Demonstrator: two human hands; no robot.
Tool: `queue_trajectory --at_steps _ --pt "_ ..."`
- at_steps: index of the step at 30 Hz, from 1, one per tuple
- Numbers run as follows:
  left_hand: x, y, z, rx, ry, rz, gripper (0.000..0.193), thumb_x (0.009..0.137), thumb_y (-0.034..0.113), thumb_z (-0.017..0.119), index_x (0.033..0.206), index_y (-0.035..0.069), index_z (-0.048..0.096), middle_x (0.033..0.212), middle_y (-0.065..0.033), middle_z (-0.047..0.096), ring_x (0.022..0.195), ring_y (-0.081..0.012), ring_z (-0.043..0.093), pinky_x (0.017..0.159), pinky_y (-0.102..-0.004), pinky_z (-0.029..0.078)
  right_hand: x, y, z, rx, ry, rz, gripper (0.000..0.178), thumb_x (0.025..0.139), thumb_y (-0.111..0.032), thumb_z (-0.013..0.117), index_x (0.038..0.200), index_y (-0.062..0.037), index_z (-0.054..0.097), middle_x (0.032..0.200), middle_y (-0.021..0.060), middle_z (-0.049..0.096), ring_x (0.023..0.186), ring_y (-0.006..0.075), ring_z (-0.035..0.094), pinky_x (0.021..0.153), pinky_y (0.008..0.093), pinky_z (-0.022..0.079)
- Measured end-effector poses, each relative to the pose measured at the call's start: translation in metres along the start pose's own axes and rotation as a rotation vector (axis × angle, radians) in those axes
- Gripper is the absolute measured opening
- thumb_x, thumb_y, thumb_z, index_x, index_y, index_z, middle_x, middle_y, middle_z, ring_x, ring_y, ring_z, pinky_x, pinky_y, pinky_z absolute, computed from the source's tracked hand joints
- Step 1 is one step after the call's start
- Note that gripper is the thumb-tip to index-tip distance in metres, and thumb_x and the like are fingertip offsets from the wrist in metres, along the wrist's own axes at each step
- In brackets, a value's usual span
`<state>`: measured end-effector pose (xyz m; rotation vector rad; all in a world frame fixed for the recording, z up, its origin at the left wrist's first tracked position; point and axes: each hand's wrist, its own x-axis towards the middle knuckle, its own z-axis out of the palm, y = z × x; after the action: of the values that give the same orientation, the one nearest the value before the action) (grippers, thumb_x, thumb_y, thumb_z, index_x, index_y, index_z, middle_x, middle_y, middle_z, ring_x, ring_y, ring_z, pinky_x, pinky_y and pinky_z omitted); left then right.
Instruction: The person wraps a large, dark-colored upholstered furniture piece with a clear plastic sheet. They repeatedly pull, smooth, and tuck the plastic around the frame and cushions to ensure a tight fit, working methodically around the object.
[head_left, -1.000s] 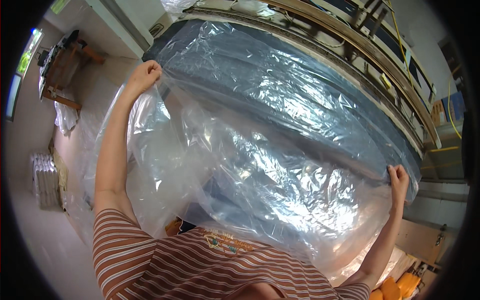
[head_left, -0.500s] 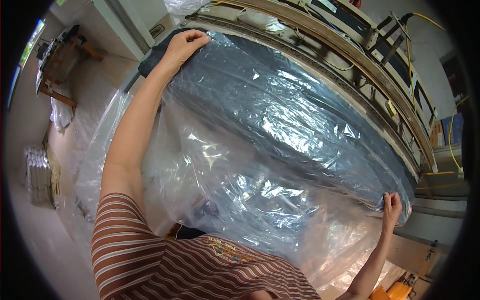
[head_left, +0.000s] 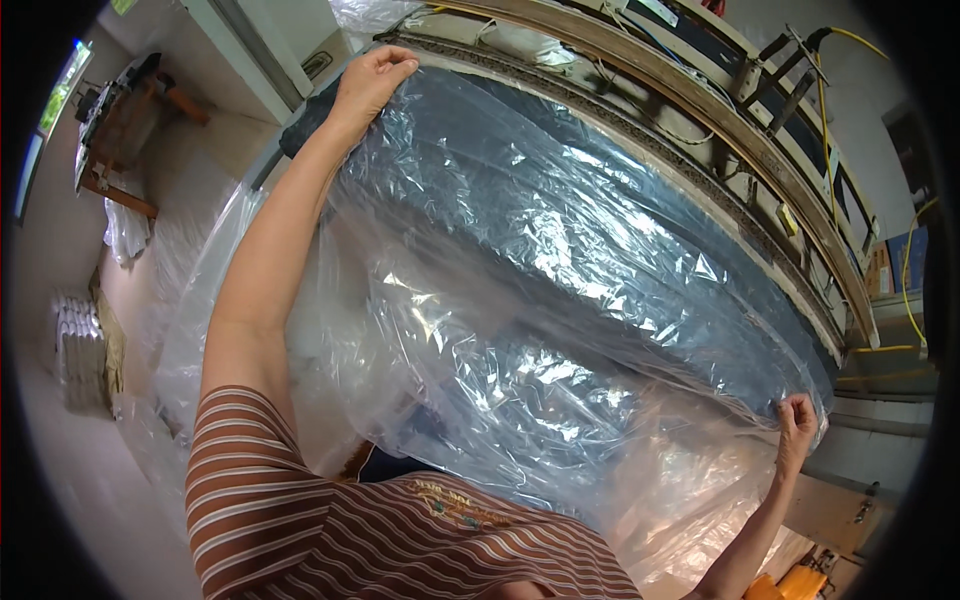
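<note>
A wide sheet of clear plastic film (head_left: pixel 560 400) spreads between my hands and hangs down in front of me, wrinkled and shining. Its far part lies over a long dark padded surface (head_left: pixel 460 105) along the machine. At the far left end, my left hand (head_left: pixel 372 85) pinches the film's edge between thumb and fingers. My right hand (head_left: pixel 797 420), at the right end of the dark surface, is closed on the film near its other corner. Both arms are stretched wide apart.
Beyond the dark surface runs a long machine frame (head_left: pixel 680 95) with rails, clamps and cables. A stack of folded plastic (head_left: pixel 82 340) stands on the floor at the left, and a wooden table (head_left: pixel 125 140) is farther back. An orange object (head_left: pixel 800 582) sits at the lower right.
My left hand has shifted slightly toward the machine, the film's edge still pinched. My right hand has moved a little right and toward me. The film's folds have shifted.
</note>
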<state>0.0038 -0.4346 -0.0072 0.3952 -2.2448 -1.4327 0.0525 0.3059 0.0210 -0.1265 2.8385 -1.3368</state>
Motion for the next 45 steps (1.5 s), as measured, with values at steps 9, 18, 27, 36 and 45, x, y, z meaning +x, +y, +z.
queue_trajectory --at_steps 9,18,27,36,45 --pt "0.034 -0.028 -0.011 0.358 0.314 0.002 0.023 0.078 0.031 0.066 0.089 0.011 0.071 0.071 -0.001 0.063 0.071 -0.015 0.059 0.07 -0.0291 0.044 -0.049 -0.059 0.016 0.038 -0.464 0.405 0.005 0.079 -0.003 0.061 0.081 -0.0001 0.065 0.072 -0.0012 0.058 0.065 0.0045 0.049 0.062 0.0181 0.038" --pt "0.06 -0.045 0.0 0.639 0.343 -0.049 0.025 0.076 0.037 0.069 0.091 0.017 0.071 0.086 -0.0003 0.068 0.089 -0.0194 0.062 0.086 -0.0397 0.036 -0.102 -0.021 0.009 0.237 -0.229 0.358 0.012 0.092 -0.017 0.051 0.083 -0.0084 0.051 0.072 -0.0028 0.044 0.069 0.0061 0.04 0.067 0.0203 0.031" --pt "0.062 -0.055 -0.009 0.497 0.296 -0.087 0.024 0.079 0.036 0.067 0.093 0.017 0.069 0.086 0.002 0.067 0.09 -0.0184 0.062 0.092 -0.0422 0.03 -0.119 -0.02 0.02 0.339 -0.012 0.355 0.015 0.095 -0.021 0.054 0.086 -0.0102 0.049 0.073 -0.003 0.039 0.068 0.0077 0.038 0.067 0.021 0.033" --pt "0.084 -0.068 0.005 0.639 0.469 0.275 0.026 0.087 0.03 0.055 0.091 0.006 0.065 0.086 -0.0133 0.065 0.082 -0.029 0.062 0.075 -0.0394 0.047 -0.162 0.027 0.014 -0.698 0.301 -0.074 0.01 0.084 -0.002 0.048 0.08 0.0 0.057 0.076 0.0058 0.051 0.067 0.0165 0.049 0.059 0.0266 0.039" --pt "0.161 -0.172 -0.059 0.888 0.069 0.301 0.036 0.093 0.029 0.051 0.113 0.001 0.059 0.109 -0.0162 0.063 0.1 -0.0302 0.059 0.088 -0.0356 0.043 -0.132 0.06 -0.054 0.005 0.668 0.317 0.016 0.087 -0.014 0.051 0.08 -0.0033 0.06 0.075 0.0049 0.055 0.076 0.0216 0.054 0.074 0.0352 0.045"
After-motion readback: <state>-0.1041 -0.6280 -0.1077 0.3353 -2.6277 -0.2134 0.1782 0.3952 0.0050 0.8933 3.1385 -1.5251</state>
